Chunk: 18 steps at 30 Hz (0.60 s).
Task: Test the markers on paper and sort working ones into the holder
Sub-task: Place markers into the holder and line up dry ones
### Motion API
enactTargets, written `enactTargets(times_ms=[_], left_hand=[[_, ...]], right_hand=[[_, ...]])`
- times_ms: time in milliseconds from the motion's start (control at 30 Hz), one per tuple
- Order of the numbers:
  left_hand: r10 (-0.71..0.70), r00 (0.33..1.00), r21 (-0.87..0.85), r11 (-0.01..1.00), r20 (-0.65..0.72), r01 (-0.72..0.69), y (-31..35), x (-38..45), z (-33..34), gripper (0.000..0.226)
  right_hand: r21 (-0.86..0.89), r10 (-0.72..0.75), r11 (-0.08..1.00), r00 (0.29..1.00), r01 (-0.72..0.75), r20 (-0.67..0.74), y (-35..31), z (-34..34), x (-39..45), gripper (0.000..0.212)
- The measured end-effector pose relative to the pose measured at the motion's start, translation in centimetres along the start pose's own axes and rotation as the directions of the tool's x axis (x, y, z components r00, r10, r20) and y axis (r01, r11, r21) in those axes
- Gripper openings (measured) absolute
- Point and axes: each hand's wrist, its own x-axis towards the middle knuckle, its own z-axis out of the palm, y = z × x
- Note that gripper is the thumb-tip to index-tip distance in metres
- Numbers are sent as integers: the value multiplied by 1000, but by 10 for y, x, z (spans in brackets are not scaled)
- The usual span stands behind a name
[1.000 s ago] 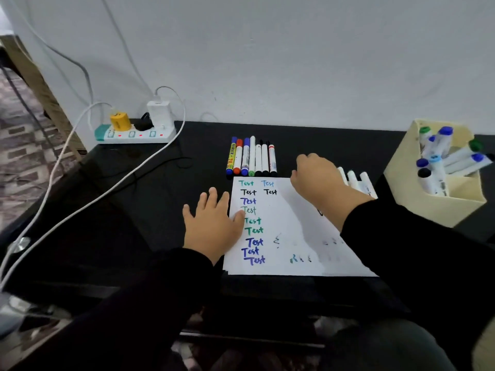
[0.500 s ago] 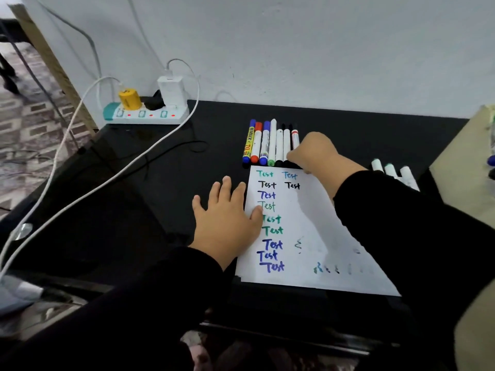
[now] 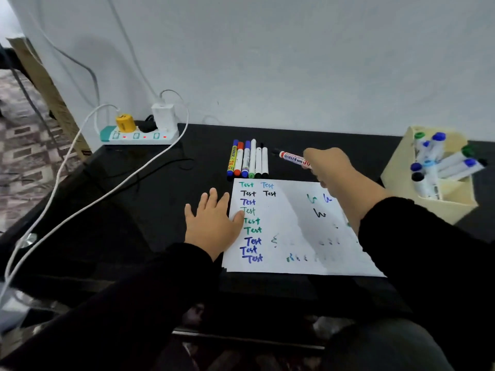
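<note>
Red-banded marker [image 3: 294, 158] now sits lifted in the right hand [image 3: 328, 167], fingers curled round its barrel, right of the six-marker row [image 3: 247, 162] it left half a second ago. Left hand [image 3: 211, 223] stays flat, pinning the paper [image 3: 292, 231] centre frame. Testing likely comes next; the holder [image 3: 428, 188] waits at right.

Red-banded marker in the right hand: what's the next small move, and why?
Probably bring the left hand over to pull the cap off. The right hand holds the red-banded marker above the table, beside the row of markers; its dark end looks capped. The left hand only presses the paper, so it is free.
</note>
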Motion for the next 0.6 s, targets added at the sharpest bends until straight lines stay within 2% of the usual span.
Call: enactTargets(times_ms=[100,167,300,400,533,600], left_hand=[[-17,1000,-49,999,8,18,0,-3,-7,71],[16,1000,-163,986,-7,-17,1,-9,-15,72],[200,977,-529,823,-73,-208,11,-29,-34,69],[270,961,-597,762,-60,-252,21,-39,-43,64],[216,972,-633,741,-92,-225,27,-48,-53,37],[204,975,-631,747,-86,-212,28,-50,-54,32]], right_hand=[[98,15,995,1000,-17,21,8,-15,-19,19],[165,-7,986,999,-1,46,13,-23,-30,22],[282,-44,959,993,10,113,17,-30,-46,33],[416,-54,909,989,-9,140,19,-26,-51,32],[559,-8,825,987,-85,162,22,-11,-52,28],[584,13,802,981,-127,195,23,-1,-55,32]])
